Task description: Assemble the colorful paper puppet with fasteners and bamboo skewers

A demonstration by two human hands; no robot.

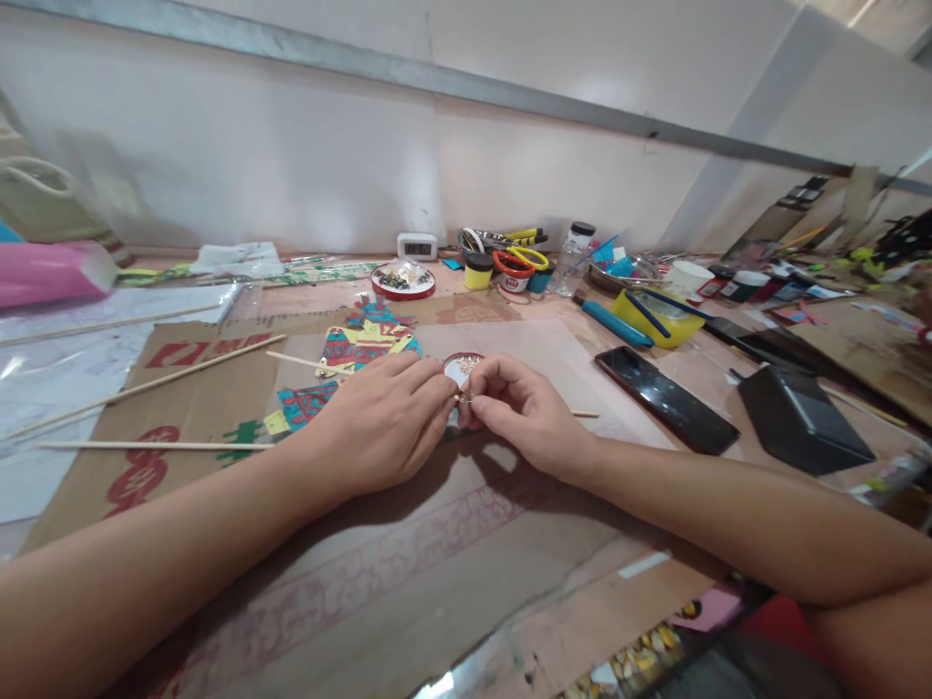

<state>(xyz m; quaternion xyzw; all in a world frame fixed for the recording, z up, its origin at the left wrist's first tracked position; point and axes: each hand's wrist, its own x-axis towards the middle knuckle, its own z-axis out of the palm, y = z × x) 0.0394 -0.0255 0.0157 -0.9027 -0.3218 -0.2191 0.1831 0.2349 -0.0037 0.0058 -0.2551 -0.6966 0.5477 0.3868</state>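
Note:
My left hand (393,417) and my right hand (528,413) meet over the middle of the worktop, fingertips almost touching. Both are closed in a pinch around something small and shiny between them, too small to name. Just behind the fingers lies a red-rimmed lid (452,366) with tiny gold-coloured pieces in it. Beside and partly behind my left hand are painted cut-out pieces (364,345) in blue, red and yellow, some with small round metal fasteners. A thin wooden stick (302,362) reaches over them toward my left hand, which hides its other end.
Several more sticks (160,447) lie left on printed cardboard (196,388). At right are a phone (666,398), a black box-like object (805,417), a blue cutter (612,320) and a yellow bowl (648,325). Behind stand a bead dish (403,291), a clock (416,247), scissors (514,262) and paint pots (479,272).

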